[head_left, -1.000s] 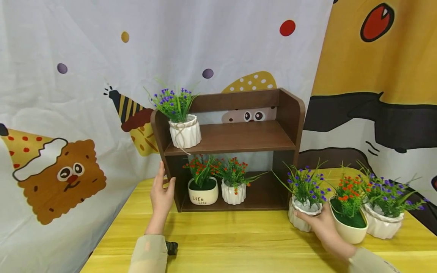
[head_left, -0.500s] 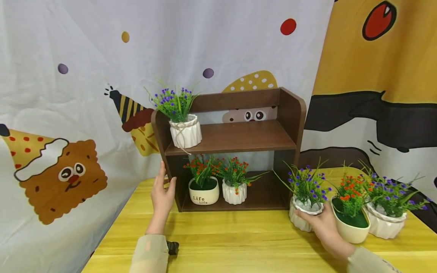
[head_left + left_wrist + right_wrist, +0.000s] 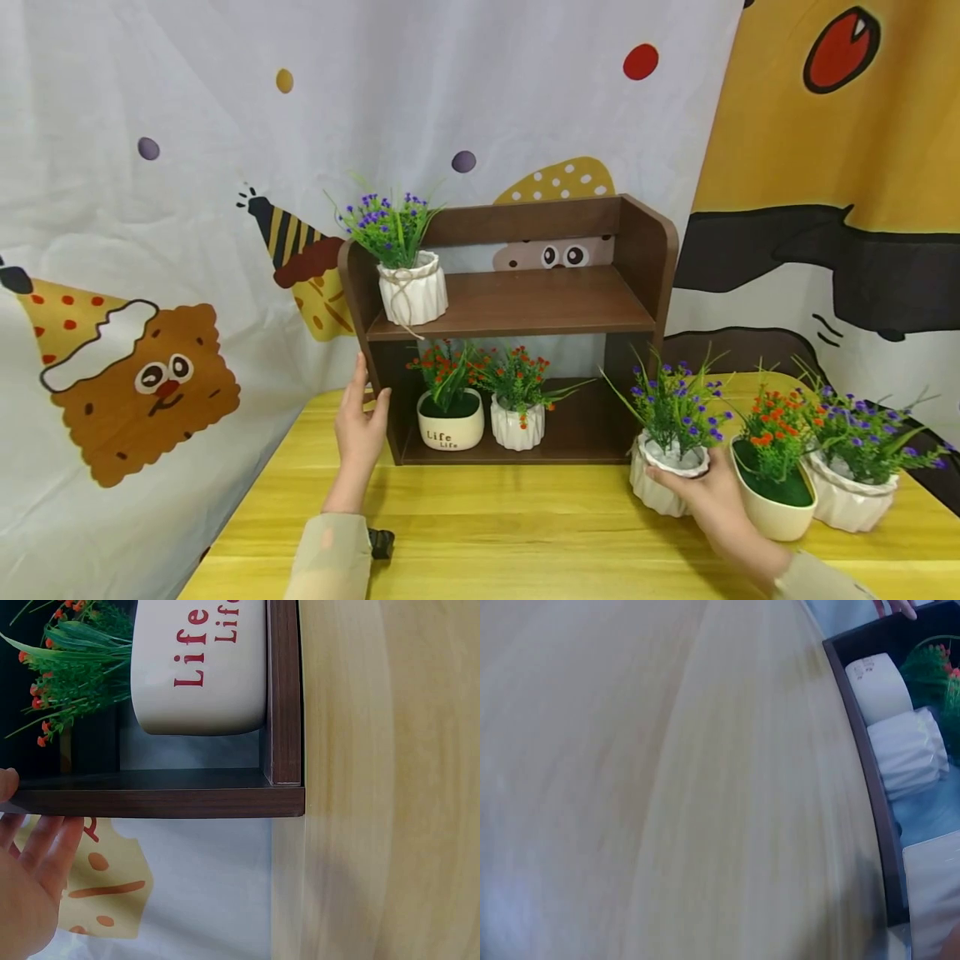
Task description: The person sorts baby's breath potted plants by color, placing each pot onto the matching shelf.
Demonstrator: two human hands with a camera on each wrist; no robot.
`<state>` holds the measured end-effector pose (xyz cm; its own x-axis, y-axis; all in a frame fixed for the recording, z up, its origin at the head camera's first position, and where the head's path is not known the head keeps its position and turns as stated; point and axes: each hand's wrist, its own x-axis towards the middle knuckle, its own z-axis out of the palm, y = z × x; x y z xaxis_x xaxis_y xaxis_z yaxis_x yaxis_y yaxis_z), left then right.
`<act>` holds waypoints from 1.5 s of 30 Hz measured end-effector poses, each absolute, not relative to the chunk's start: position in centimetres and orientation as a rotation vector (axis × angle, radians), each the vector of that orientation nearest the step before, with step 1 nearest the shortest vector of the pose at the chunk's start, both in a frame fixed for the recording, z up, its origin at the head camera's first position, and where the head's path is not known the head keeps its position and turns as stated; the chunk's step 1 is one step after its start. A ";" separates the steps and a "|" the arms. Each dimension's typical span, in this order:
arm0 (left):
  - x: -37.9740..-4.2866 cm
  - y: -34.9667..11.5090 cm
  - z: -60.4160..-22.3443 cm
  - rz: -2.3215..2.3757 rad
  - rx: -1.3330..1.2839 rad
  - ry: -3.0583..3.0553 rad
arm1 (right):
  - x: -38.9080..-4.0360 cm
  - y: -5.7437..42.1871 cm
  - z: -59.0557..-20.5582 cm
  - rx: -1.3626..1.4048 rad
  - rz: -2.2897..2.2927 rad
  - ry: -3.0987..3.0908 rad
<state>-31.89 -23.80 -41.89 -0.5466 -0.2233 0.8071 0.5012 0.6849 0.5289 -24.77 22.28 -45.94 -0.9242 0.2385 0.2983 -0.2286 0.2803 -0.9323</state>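
My right hand (image 3: 716,504) grips a potted plant (image 3: 663,479) with purple flowers and a ribbed white pot, by the front right corner of the dark brown shelf (image 3: 543,304). In the right wrist view only part of this hand (image 3: 951,945) shows beside the pot (image 3: 934,889). My left hand (image 3: 362,425) holds the shelf's left side panel (image 3: 161,801), thumb on the inner side and fingers on the outer side in the left wrist view. On the lower level stand a cream pot (image 3: 450,421) marked "Life" and a ribbed white pot (image 3: 517,425), both with red flowers.
A white pot with purple flowers (image 3: 412,287) stands at the upper level's left end. Right of my right hand are a cream pot with orange flowers (image 3: 772,500) and another white pot with purple flowers (image 3: 855,496). A printed curtain (image 3: 187,100) hangs behind the wooden table (image 3: 510,533).
The potted plant in my right hand has shifted slightly left, away from the cream pot beside it. My left hand stays on the shelf's side panel. The head view has shifted a little.
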 end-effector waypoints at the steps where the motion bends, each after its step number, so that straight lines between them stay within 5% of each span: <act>1: -31.9 -23.8 -41.9 -0.945 -0.218 -1.934 | -24.6 22.2 -45.8 -0.029 1.677 -2.205; 45: -31.9 -23.8 -42.0 -0.921 -0.230 -1.912 | -20.1 15.5 -39.3 0.080 1.754 -2.419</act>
